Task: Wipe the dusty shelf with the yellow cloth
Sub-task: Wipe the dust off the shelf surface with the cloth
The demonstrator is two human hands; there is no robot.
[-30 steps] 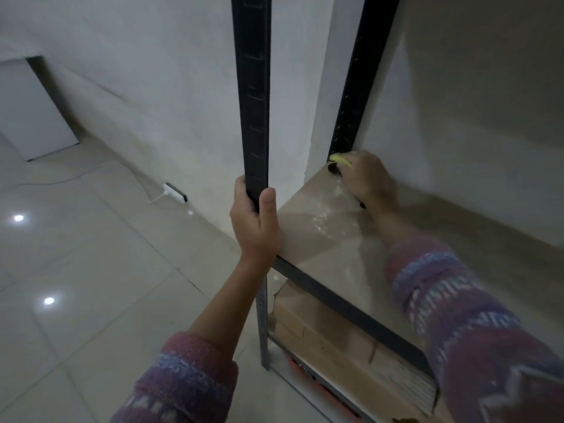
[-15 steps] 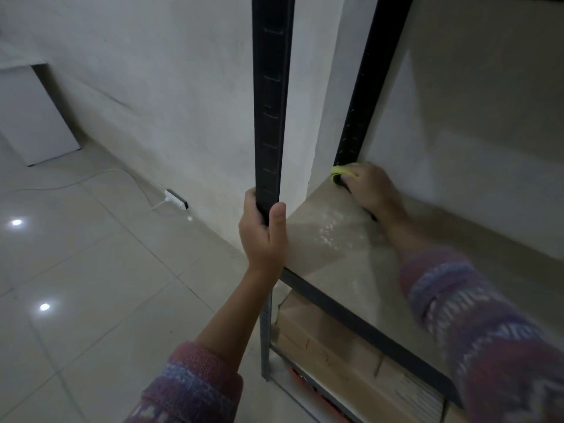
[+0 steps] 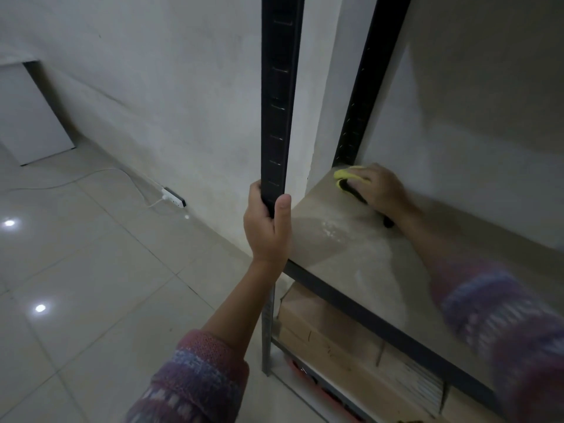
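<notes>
The right hand (image 3: 378, 190), its grip closed on the crumpled yellow cloth (image 3: 341, 174), sits in the far-left corner of the dusty beige shelf (image 3: 351, 261), with pale dust (image 3: 329, 230) lying nearer, toward the left hand (image 3: 267, 227) clutching a black metal post (image 3: 277, 102).

No text, label, brand, number or sign can be read. Nothing legible is made out on the shelf (image 3: 335, 248), on its black upright (image 3: 277, 117), or on the cardboard boxes (image 3: 329, 331) stored beneath.

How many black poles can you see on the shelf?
2. The front pole, gripped by the left hand; the back pole in the corner, by the yellow cloth in the right hand. More may be out of view on the right.
</notes>
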